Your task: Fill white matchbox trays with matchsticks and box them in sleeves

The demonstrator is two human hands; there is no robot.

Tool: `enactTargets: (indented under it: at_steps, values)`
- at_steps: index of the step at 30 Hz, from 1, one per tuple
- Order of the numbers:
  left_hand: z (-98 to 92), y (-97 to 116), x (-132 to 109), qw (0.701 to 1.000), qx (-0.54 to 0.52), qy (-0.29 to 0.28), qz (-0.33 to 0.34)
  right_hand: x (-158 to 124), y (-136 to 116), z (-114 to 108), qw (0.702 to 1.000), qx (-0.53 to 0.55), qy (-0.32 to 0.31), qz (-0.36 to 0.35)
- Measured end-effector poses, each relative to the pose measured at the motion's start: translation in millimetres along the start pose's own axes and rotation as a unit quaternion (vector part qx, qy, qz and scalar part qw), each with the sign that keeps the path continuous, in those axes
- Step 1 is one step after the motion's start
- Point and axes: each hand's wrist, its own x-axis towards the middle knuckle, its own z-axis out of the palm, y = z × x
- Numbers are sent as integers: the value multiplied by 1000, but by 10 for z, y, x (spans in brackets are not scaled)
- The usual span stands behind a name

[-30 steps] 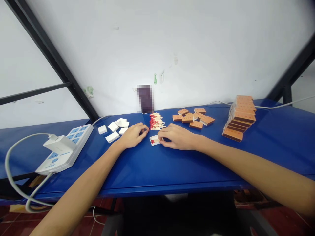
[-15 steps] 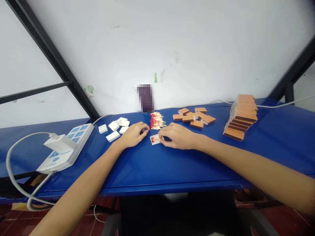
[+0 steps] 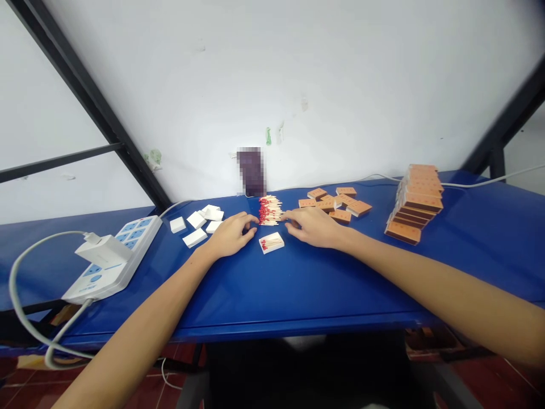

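Observation:
A small white matchbox tray (image 3: 271,242) with several red-tipped matches in it lies on the blue table (image 3: 298,284), free of both hands. A pile of loose red-tipped matches (image 3: 269,210) lies just behind it. My left hand (image 3: 232,233) rests on the table left of the pile, fingers curled, fingertips close to the match heads; whether it holds a match is not visible. My right hand (image 3: 313,226) lies right of the pile, fingers stretched toward the match ends, holding nothing.
Several white inner trays (image 3: 198,222) lie at the left. A white power strip (image 3: 114,255) with a plugged adapter and grey cable sits farther left. Loose orange matchbox sleeves (image 3: 336,204) lie behind my right hand, and a leaning stack of them (image 3: 415,204) stands at the right.
My right hand has let go of the match tray and moved back and up to the loose match pile. The tray stays on the table. My left hand has barely moved.

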Motion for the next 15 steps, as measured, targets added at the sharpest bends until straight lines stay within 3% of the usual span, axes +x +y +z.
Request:
enactTargets:
  at_steps: [7, 15]
  values:
    - [10, -22, 8, 1000, 10, -11, -6, 37, 3, 96, 999, -11, -28, 34]
    - [-10, 6, 5, 1000, 2, -16, 0, -2, -47, 85, 997, 54, -35, -32]
